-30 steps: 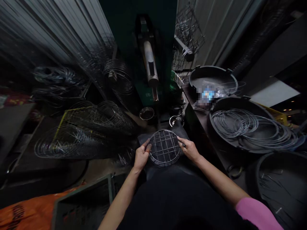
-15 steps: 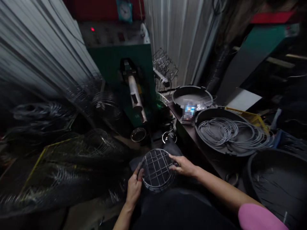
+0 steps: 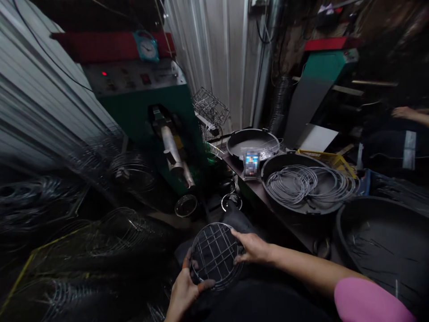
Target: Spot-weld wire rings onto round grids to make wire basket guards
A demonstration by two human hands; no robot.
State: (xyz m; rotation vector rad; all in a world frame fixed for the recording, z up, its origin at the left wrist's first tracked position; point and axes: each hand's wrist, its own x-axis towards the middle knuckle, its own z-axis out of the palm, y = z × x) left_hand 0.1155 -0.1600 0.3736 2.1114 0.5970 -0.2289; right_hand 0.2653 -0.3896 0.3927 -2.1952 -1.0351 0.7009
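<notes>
A round wire grate (image 3: 217,251) with crossed bars lies over my lap, its face tilted up toward me. More wire rims show beneath its near edge, so it may be a stack. My left hand (image 3: 190,282) grips the near left of the rim, fingers at the outer side and thumb on the near edge. On the opposite side, my right hand (image 3: 252,248) is closed on the rim, with thumb and fingers at its right edge.
Ahead stands a green machine (image 3: 144,120) with a metal arm. To the right, a pan of wire rings (image 3: 303,185), a shallow pan (image 3: 253,138) and a large tub (image 3: 385,246) line the bench. Wire coils (image 3: 130,228) lie left. Another person's hand (image 3: 404,112) shows far right.
The view has swung right and up. My left hand has moved along the rim toward the near edge, its thumb now spread there. My right hand keeps its hold on the grate.
</notes>
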